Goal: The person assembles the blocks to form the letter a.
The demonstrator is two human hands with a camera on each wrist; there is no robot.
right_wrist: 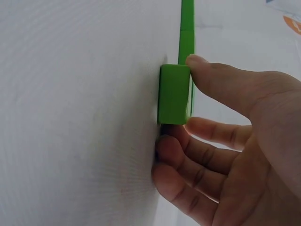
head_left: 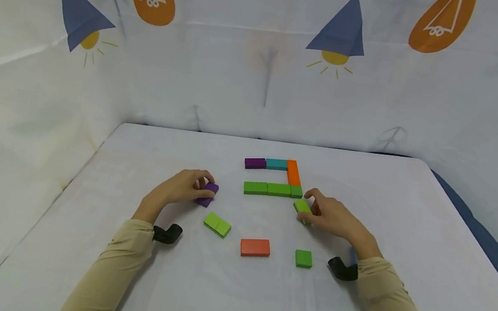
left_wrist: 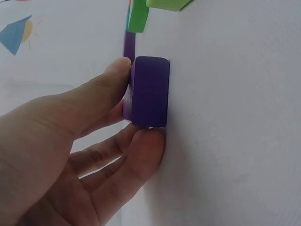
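Left hand [head_left: 187, 185] pinches purple block [left_wrist: 150, 92], right hand [head_left: 333, 216] pinches light green block [head_left: 301, 206]

Seen from the red-orange block [head_left: 255, 247] on the white surface [head_left: 200, 291], the purple block is at ten o'clock and the light green block at two, near the end of the green row [head_left: 278, 190] at twelve. A small green block [head_left: 303, 259] lies at three o'clock.

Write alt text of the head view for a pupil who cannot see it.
A left hand holds a purple block, a right hand a green block, at a white table. Between them, other blocks form a U opening left; loose blocks lie nearer.
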